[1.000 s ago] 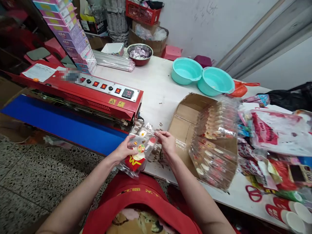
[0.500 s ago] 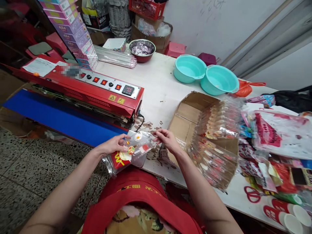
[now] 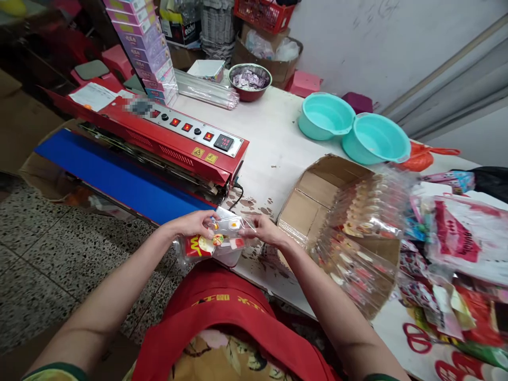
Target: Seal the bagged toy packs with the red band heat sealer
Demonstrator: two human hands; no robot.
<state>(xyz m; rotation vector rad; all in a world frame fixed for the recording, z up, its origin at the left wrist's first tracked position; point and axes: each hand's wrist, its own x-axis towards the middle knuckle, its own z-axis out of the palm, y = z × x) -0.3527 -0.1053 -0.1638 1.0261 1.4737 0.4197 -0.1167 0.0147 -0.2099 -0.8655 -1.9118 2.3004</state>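
One clear rectangular plastic bag (image 3: 224,227) of colourful pieces (image 3: 218,239) | left hand (image 3: 193,224): fingers pinched on upper edge | right hand (image 3: 265,230): fingers pinched on right end

The left forearm (image 3: 113,297) and the right forearm (image 3: 331,293) are bare, and they reach forward and inward from the two lower sides of the view. The left hand (image 3: 194,223) points to the right, with the thumb below the curved index finger. The right hand (image 3: 263,230) points to the left, its fingers bent in a pinch, near the other hand but apart.
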